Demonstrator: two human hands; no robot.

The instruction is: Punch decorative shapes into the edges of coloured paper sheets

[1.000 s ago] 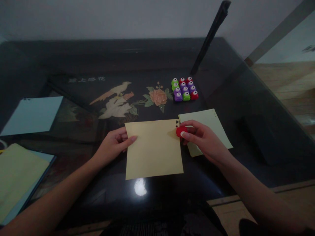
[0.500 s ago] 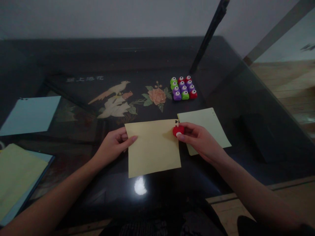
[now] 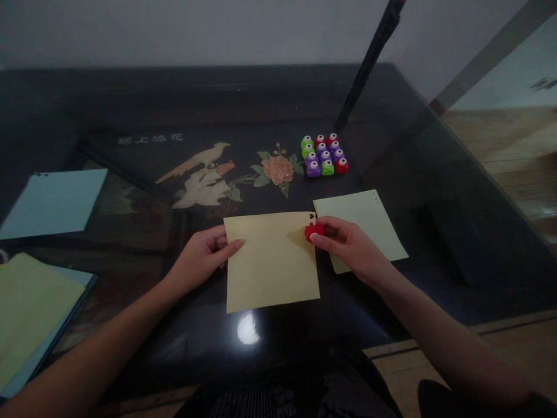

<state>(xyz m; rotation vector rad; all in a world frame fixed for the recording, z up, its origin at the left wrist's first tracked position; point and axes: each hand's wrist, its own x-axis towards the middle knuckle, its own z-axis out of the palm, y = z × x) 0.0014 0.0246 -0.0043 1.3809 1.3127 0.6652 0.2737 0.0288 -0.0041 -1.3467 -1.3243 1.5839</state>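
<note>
A pale yellow sheet of paper (image 3: 272, 264) is held above the dark table in front of me. My left hand (image 3: 210, 249) pinches its left edge, thumb on top. In my right hand (image 3: 348, 238) is a small red craft punch (image 3: 313, 233), set over the sheet's right edge near the top corner. The thumb lies on the punch's white button. Just above the punch, small shaped cut-outs, one like a heart, show in the corner of the sheet. My right hand partly covers a stack of pale green paper (image 3: 369, 223).
Several green, purple and red craft punches (image 3: 324, 155) stand in rows behind the sheets. A blue sheet (image 3: 56, 203) and a paper pile (image 3: 37, 313) lie at the left. A dark post (image 3: 369, 64) rises at the back.
The thumb now sits lower on the red punch, with its white button less visible. The yellow sheet's left edge has shifted very slightly right; the rest stays put.
</note>
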